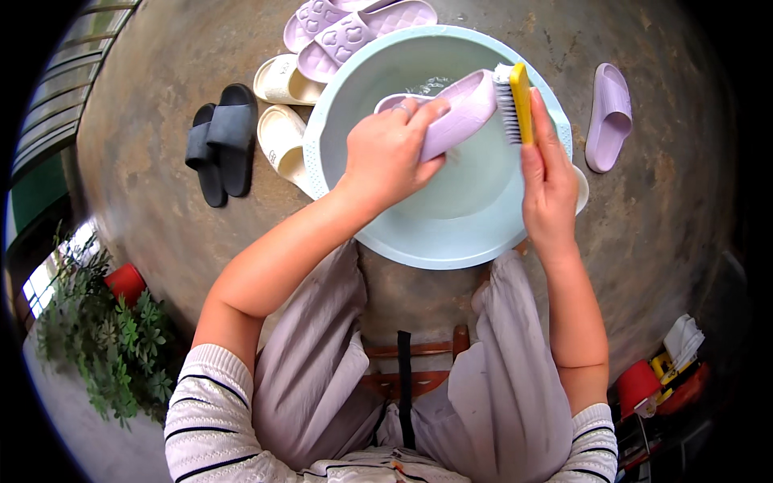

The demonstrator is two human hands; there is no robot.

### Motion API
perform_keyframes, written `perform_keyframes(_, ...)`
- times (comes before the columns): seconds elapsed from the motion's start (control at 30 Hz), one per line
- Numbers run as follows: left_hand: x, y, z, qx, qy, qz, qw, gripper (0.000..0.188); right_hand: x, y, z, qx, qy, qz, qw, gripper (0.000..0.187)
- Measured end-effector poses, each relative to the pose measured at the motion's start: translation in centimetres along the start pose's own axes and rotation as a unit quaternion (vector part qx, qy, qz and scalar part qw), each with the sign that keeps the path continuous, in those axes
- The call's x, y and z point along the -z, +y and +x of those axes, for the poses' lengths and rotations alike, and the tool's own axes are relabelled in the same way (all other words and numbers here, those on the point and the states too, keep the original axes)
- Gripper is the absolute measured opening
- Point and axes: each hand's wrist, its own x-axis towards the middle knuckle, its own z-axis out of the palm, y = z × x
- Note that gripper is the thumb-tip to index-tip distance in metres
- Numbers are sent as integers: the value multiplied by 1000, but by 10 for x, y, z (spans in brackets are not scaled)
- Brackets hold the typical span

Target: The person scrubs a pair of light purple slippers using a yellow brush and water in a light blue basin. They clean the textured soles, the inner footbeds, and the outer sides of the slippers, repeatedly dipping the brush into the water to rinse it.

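A light purple slipper is gripped in my left hand, tilted above the basin with its one end pointing up to the right. My right hand holds a scrub brush with a yellow back and pale bristles. The bristles face left, right beside the slipper's end; whether they touch it I cannot tell. White foam shows at the brush's top. Below both hands stands a pale blue basin with clear water and a few bubbles in it.
Left of the basin are cream slippers, black slippers and a purple pair. A single purple slipper lies at the right. Off-white footwear shows partly behind the basin's right rim. A leafy plant stands lower left.
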Motion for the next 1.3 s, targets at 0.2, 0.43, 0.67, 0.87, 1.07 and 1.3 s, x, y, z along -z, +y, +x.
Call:
perform_keyframes(0.2, 0, 14, 6, 38, -37, -88, 995, 39, 6, 5, 1, 66, 18, -154, 986, 46)
perform_keyframes(0.43, -3, 14, 6, 38, 15, -197, 979, 34, 19, -8, 18, 119, 3, -178, 977, 50)
perform_keyframes(0.67, -5, 6, 3, -14, 42, -171, 984, 36, 9, -19, -21, 116, -33, -168, 978, 48)
perform_keyframes(0.87, 2, -7, 8, -96, 125, -114, 981, 44, 16, -16, 7, 90, -19, -153, 984, 45)
perform_keyframes(1.07, 1, -17, -11, -164, 96, -86, 978, 59, 41, 13, 28, 61, 68, -54, 994, 44)
perform_keyframes(1.3, 2, -19, -14, -183, 113, -128, 968, 58, 49, -38, -12, 137, -106, -104, 979, 48)
